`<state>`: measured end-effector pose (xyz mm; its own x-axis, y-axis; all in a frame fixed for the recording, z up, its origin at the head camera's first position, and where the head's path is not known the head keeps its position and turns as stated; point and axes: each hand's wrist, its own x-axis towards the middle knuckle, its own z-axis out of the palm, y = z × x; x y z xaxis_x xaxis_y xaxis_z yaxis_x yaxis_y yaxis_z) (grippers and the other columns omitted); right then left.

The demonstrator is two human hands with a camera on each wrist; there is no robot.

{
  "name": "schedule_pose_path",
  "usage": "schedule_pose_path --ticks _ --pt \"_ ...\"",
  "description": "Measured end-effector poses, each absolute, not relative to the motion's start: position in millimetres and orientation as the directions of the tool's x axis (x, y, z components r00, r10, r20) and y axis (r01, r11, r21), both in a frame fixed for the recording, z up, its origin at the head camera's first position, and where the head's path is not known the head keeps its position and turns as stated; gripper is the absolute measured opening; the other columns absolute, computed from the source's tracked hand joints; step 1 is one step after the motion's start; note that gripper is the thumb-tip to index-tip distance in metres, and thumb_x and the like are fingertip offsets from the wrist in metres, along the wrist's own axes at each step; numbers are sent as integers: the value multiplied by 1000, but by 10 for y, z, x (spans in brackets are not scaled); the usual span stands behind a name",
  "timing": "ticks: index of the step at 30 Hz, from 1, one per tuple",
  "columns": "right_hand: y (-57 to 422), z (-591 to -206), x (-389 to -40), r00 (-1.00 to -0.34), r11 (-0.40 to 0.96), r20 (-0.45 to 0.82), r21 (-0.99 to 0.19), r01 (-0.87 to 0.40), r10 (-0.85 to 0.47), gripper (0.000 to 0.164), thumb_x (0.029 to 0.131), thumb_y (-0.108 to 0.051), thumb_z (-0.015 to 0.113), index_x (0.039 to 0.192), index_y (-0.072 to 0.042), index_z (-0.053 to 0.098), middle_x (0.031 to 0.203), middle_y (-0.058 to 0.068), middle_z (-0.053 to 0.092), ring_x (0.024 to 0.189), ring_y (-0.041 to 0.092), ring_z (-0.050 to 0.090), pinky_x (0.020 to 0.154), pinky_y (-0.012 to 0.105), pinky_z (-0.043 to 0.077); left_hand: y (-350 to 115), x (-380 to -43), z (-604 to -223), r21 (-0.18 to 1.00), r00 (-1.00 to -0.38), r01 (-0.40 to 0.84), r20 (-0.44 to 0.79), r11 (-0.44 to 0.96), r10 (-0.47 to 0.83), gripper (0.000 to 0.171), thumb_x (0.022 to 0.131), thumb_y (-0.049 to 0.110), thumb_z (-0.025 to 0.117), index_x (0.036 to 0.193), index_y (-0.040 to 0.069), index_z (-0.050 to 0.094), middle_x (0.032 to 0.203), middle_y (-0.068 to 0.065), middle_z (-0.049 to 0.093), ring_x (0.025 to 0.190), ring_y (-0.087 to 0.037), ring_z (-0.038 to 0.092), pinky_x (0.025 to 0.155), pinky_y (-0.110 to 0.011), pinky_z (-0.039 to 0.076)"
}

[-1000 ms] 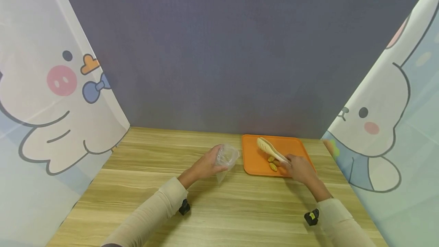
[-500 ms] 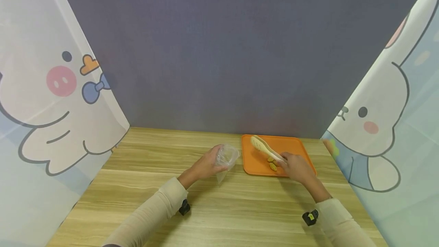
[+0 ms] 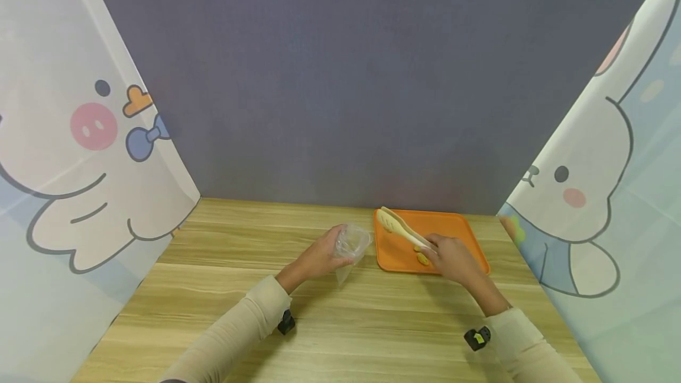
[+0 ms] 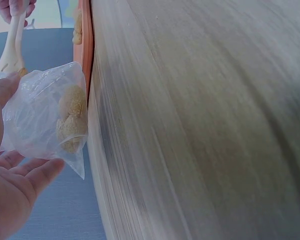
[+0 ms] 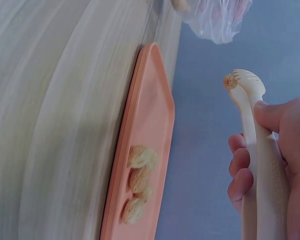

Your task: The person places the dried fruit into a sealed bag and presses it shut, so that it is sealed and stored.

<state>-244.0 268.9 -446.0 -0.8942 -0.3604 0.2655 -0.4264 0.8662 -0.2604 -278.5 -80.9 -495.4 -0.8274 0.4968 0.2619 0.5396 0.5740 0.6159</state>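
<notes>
My left hand (image 3: 319, 254) holds a clear plastic bag (image 3: 353, 242) with its mouth spread, thumb on one side and fingers on the other. Golden-brown lumpy pieces (image 4: 72, 117) lie in the bottom of the bag in the left wrist view. My right hand (image 3: 452, 260) grips cream slotted tongs (image 3: 400, 230) along their arms. Between the tongs' tips is a small golden-brown piece (image 5: 230, 81), raised above the orange tray (image 3: 452, 226). More such pieces (image 5: 138, 182) sit on the tray in a cluster, partly hidden by the right hand in the head view.
The tray lies on a wood-grain table (image 3: 266, 324), just right of the bag. A dark grey panel (image 3: 340, 87) stands at the back. Cartoon-printed panels close off the left side (image 3: 106, 211) and the right side (image 3: 590, 205).
The right hand has moved left with the tongs, whose tips now reach the tray's left edge near the bag. The left hand and the bag have stayed in place.
</notes>
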Motion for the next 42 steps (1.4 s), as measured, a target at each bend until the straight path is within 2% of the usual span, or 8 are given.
schedule_pose_path --ticks 17,35,42 --pt "2383 -4343 -2370 -875 840 281 -276 -467 -395 27 98 -23 68 115 -2 70 69 -8 56 55 6 43 54 24 38 -784 -2784 -4948 613 -827 541 264 575 496 85 88 31 81 153 2 35 140 -17 56 116 -28 61 99 -46 52" --pt "2193 -4318 -2327 -882 830 224 -305 -468 -415 29 98 -27 68 118 -6 70 70 -8 58 55 4 44 53 22 40 -767 -2790 -4938 637 -832 528 258 561 491 82 88 29 82 152 5 36 127 -10 61 105 -19 62 90 -38 55" --pt "2210 -4305 -2334 -879 820 242 -325 -471 -410 33 98 -28 68 120 -3 69 74 -5 62 55 4 45 53 22 41 -771 -2794 -4943 637 -832 531 266 559 488 82 87 28 82 152 4 37 128 -12 61 106 -21 62 91 -41 54"
